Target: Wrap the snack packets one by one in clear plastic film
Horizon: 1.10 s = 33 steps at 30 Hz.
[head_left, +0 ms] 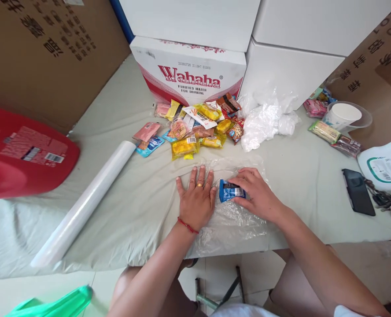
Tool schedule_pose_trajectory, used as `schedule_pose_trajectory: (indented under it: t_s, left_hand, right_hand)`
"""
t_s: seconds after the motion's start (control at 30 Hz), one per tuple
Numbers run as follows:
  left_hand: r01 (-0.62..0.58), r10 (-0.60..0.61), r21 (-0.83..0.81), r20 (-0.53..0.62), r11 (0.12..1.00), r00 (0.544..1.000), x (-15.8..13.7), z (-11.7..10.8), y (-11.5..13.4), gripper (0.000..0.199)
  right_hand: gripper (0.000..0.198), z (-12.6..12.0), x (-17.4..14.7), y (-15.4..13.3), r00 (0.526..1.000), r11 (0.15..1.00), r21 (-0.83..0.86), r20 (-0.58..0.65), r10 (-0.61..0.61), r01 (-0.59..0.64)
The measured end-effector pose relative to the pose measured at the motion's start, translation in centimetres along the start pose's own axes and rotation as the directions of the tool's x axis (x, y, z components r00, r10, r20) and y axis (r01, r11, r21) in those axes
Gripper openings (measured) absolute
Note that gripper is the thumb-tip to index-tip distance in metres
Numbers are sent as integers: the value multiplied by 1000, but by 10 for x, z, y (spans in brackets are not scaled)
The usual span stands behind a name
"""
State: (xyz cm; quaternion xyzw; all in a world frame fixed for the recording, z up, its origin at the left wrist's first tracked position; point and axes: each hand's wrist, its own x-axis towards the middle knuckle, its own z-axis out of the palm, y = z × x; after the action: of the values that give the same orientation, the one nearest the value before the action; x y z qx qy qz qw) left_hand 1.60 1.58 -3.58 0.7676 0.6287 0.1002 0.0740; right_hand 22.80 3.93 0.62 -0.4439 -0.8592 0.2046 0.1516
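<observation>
My left hand [196, 198] lies flat with fingers spread, pressing on the left part of a clear plastic bag [235, 229] spread on the cloth-covered table. A ring and a red bracelet are on it. My right hand [255, 193] grips a small blue snack packet [226, 191] between thumb and fingers, on top of the bag; the packet's right end is hidden by the fingers. Beyond both hands lies a pile of wrapped snacks, among them a yellow packet [184, 147] and a pink packet [147, 131].
A roll of plastic film [86, 202] lies left, near a red jug [23, 154]. Crumpled clear bags [268, 123] sit by a Wahaha carton [192, 75]. Paper cups [344, 115], a phone [358, 191], keys [385, 198] and a white bottle [385, 165] stand or lie right.
</observation>
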Motion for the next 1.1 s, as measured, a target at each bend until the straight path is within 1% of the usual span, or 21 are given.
schedule_pose_trajectory:
  t_s: [0.1,0.17,0.23,0.3,0.37,0.4,0.47,0.53,0.57,0.63,0.67,0.7,0.73,0.8,0.83,0.9,0.93,1.0,1.03,1.07,1.1]
  left_hand:
    - [4,-4,18,2,1000,1000,0,0,0,54]
    - [1,-1,15,-11,1000,1000,0,0,-1,54]
    - [-9,9,5,-22,1000,1000,1,0,-1,54]
    - [-12,12,-4,-27,1000,1000,1,0,-1,55]
    - [-4,4,-13,-26,1000,1000,1,0,-1,56]
    - [0,0,-19,-24,1000,1000,1,0,-1,56]
    - [3,-4,-31,-22,1000,1000,1,0,0,56]
    - [2,-3,-38,-24,999,1000,1,0,-1,56]
    - [2,-3,-37,-25,999,1000,1,0,-1,56]
    - [3,-4,-32,-25,999,1000,1,1,-1,56]
    - [5,-5,-28,-24,1000,1000,1,1,-2,56]
    - [6,-7,-25,-22,1000,1000,1,1,-2,55]
    - [8,-8,-23,-21,1000,1000,1,1,-2,54]
    - [8,-8,-24,-16,1000,1000,1,0,-3,54]
    - [8,-8,-28,-11,1000,1000,1,-1,-3,54]
    - [11,-11,-42,-2,999,1000,2,-3,-4,55]
    - [13,-13,-49,-1,999,1000,2,-3,-3,55]
    - [19,-19,-52,-4,998,1000,3,-4,-2,57]
    - [20,-20,-47,-7,999,1000,3,-4,-2,59]
    - [20,-21,-39,-8,999,1000,3,-4,-1,61]
    - [21,-22,-30,-6,999,1000,3,-4,0,62]
  right_hand:
    - [50,6,0,-1,997,999,-26,66,42,-41]
    - [56,4,2,2,993,999,-5,101,53,-53]
    - [62,-6,8,8,994,997,46,97,49,-54]
    - [54,-23,22,17,992,994,24,57,109,-111]
    - [37,-42,46,28,977,973,-87,-7,212,-212]
    - [34,-49,61,33,969,956,-159,-33,246,-248]
    - [35,-58,95,42,954,897,-326,-70,292,-299]
    - [41,-58,128,48,927,816,-450,-88,365,-363]
    - [50,-55,143,50,907,776,-488,-84,413,-399]
    - [68,-47,168,53,868,733,-509,-61,492,-451]
    - [70,-44,176,53,860,726,-513,-46,509,-458]
    - [66,-41,183,54,861,729,-514,-37,508,-452]
    - [57,-40,186,55,866,734,-513,-37,499,-445]
    - [40,-43,184,54,878,742,-509,-60,475,-436]
    - [36,-46,178,53,886,748,-504,-84,456,-432]
    - [34,-55,159,49,903,780,-456,-181,390,-429]
    - [33,-60,146,46,905,814,-401,-249,344,-420]
    - [30,-68,115,40,881,905,-198,-379,283,-375]
    - [30,-70,98,38,866,938,-51,-405,293,-342]
    - [30,-70,81,35,858,943,123,-392,332,-309]
    - [32,-67,65,32,861,910,303,-338,381,-284]
